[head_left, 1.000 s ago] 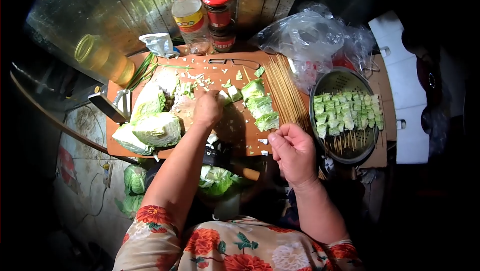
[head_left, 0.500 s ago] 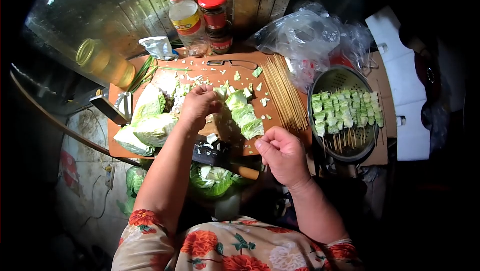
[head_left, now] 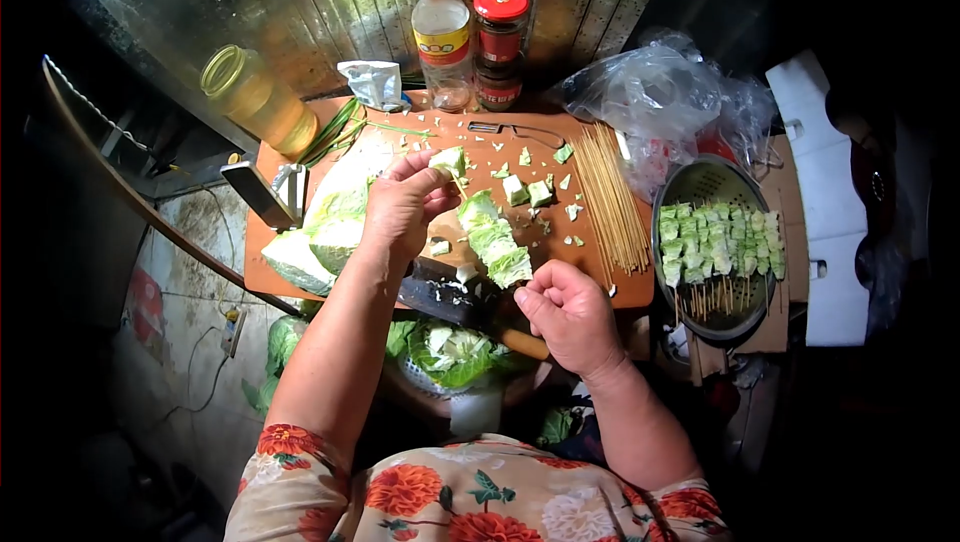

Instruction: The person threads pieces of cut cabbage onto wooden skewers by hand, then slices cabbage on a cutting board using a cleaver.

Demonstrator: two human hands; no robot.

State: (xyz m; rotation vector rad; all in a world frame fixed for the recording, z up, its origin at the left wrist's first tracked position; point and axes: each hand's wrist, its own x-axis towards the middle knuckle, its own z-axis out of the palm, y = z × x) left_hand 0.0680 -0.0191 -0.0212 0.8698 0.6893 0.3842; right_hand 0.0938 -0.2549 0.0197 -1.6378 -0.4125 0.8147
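Left hand: I pinch a cabbage piece atop the skewer.
Right hand: closed on its lower end.
Colander: loaded skewers.

so the jars and plastic bottle are at the back edge of the cutting board, cabbage wedges on its left, loose bamboo skewers on its right, then the colander further right with cabbage skewers in it, and the cleaver lies at the near edge
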